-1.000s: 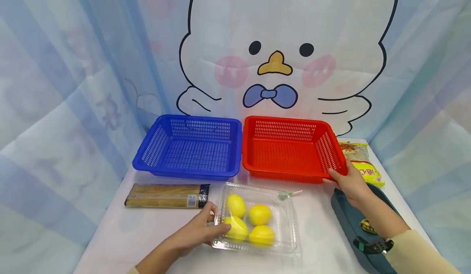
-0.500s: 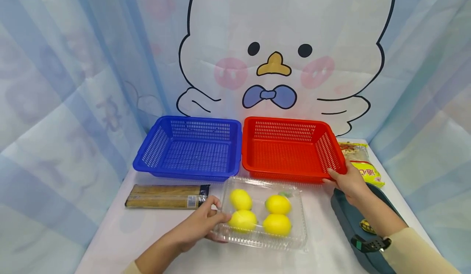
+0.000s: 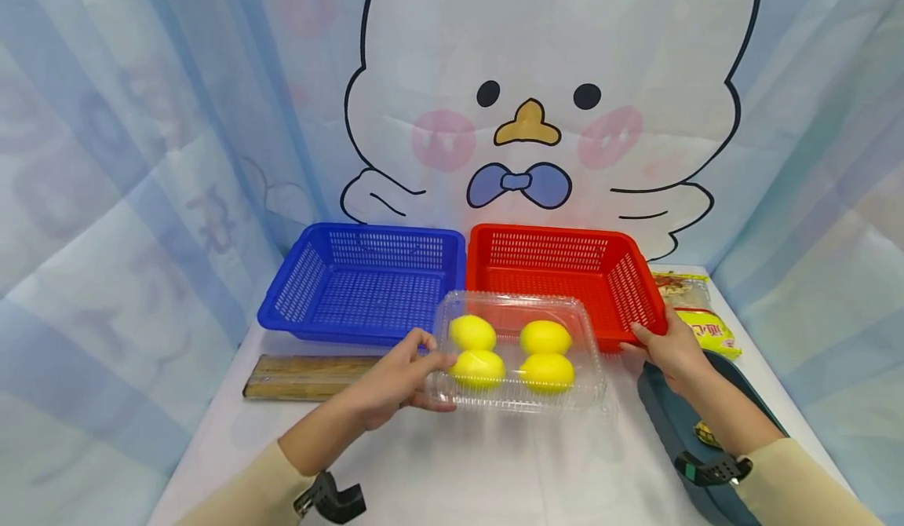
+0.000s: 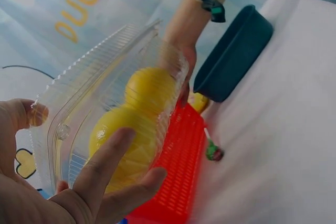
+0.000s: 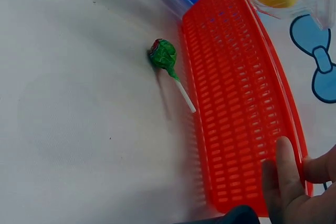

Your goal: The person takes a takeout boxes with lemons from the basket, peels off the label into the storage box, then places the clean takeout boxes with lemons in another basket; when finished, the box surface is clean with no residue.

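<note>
My left hand [image 3: 395,381] holds a clear plastic clamshell box [image 3: 512,361] by its left edge, thumb on top and fingers spread underneath. Several yellow lemons [image 3: 547,373] lie inside it. The box is raised off the table and overlaps the front of the red basket [image 3: 551,243] in the head view. At that basket's front right corner, my right hand [image 3: 678,357] grips the rim; in the right wrist view its thumb is over the rim and its fingers [image 5: 286,169] lie against the outer wall. A green-wrapped lollipop [image 5: 164,54] is on the table in front of the red basket.
A blue basket [image 3: 381,298] stands left of the red one. In front of it lies a long flat brown packet [image 3: 304,377], partly behind the left arm. At right are a dark teal tub [image 3: 653,400] under the right forearm and yellow food packets [image 3: 709,330].
My left hand has lifted the box of lemons and moved it forward and slightly right, over the red basket's front edge. The lemons shifted inside. The right hand stays on the rim.
</note>
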A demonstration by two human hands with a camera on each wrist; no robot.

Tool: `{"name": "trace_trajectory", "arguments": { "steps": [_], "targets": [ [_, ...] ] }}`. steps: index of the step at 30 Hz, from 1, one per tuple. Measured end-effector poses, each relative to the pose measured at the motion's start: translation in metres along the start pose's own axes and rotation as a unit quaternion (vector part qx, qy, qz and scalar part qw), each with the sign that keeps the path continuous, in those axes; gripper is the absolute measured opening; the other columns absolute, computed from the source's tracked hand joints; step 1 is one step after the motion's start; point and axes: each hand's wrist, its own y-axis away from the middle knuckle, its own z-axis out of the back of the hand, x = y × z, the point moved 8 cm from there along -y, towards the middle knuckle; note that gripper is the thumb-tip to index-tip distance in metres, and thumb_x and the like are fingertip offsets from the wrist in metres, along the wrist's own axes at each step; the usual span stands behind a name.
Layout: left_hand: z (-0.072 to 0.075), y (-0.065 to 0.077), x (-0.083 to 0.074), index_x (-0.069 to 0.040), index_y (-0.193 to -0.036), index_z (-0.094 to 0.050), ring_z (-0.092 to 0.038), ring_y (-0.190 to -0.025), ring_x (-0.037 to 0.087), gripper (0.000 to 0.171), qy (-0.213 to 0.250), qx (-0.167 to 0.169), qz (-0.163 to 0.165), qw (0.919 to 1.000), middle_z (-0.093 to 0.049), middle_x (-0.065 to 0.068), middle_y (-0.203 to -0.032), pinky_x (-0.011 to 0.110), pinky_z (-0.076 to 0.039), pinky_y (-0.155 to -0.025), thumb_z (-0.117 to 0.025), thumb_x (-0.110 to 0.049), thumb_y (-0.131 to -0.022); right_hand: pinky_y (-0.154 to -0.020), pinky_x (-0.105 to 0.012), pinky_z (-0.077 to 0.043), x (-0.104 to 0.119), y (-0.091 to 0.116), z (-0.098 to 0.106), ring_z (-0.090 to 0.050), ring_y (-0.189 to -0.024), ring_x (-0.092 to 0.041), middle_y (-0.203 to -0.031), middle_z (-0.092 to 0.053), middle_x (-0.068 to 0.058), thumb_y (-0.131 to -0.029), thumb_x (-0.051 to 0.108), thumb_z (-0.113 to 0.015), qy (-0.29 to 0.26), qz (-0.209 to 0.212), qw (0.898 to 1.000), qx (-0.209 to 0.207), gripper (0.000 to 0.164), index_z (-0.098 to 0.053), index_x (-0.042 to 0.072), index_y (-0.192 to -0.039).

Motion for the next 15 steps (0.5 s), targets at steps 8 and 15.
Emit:
{"name": "trace_trajectory", "arguments": {
  "steps": [8, 15],
  "targets": [
    [0.002, -0.026, -0.027, -0.012, -0.115, -0.037, -0.077, -0.105, 0.033, 0.041, -0.027, -0.030, -0.002, 0.9992, -0.052, 0.024, -0.131, 0.044, -0.067, -0.080, -0.069, -0.033, -0.103, -0.102, -0.044, -0.057, -0.001, 0.000, -0.001, -0.042, -0.140, -0.048, -0.166, -0.024, -0.032, -0.110, 0.034, -0.057, 0.022, -0.001, 1.000, -0.012, 0.091, 0.008, 0.014, -0.170],
    [-0.001, -0.057, -0.039, -0.012, -0.116, -0.040, -0.076, -0.103, 0.033, 0.042, -0.028, -0.031, -0.001, 0.9991, -0.052, 0.021, -0.132, 0.043, -0.067, -0.082, -0.071, -0.036, -0.102, -0.103, -0.042, -0.059, -0.001, 0.000, 0.002, -0.038, -0.142, -0.047, -0.169, -0.018, -0.031, -0.110, 0.034, -0.056, 0.022, -0.018, 1.000, -0.006, 0.094, 0.015, 0.015, -0.168]
  ]
}}
